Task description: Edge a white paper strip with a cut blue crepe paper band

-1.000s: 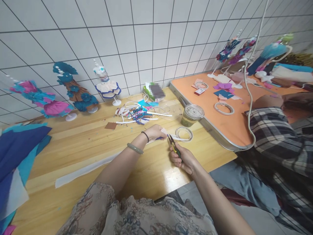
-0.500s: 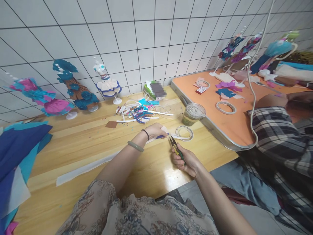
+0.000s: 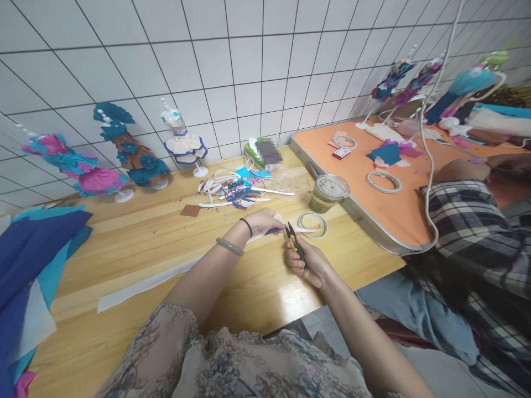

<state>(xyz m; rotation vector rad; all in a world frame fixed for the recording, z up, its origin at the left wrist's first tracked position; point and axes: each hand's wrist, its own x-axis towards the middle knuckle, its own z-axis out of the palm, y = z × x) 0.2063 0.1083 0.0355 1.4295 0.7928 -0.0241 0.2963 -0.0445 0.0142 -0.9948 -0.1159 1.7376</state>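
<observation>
My left hand [image 3: 262, 222] is closed on the end of a white crepe paper strip [image 3: 145, 284], which shows a blue edge by my fingers. The strip runs back under my left forearm and lies along the table. My right hand [image 3: 306, 261] is wrapped round a pair of thread snips [image 3: 293, 242] with yellow and green on the handle. Their dark blades point up, right beside my left fingertips. Behind the blades a roll of tape [image 3: 326, 225] lies flat, its pale end stretching left towards my left hand.
A lidded plastic tub [image 3: 329, 193] stands by the orange board [image 3: 360, 160]. Paper scraps [image 3: 238, 190] are heaped ahead. Paper-dressed figures [image 3: 185, 148] line the tiled wall. Coloured paper sheets [image 3: 37, 260] lie left. A person in a plaid sleeve [image 3: 468, 215] sits at right; a white cable [image 3: 429, 160] hangs there.
My right hand has moved slightly left and up, bringing the snips' blades closer to my left fingertips. My left hand keeps its hold. A blue scrap on the orange board has shifted.
</observation>
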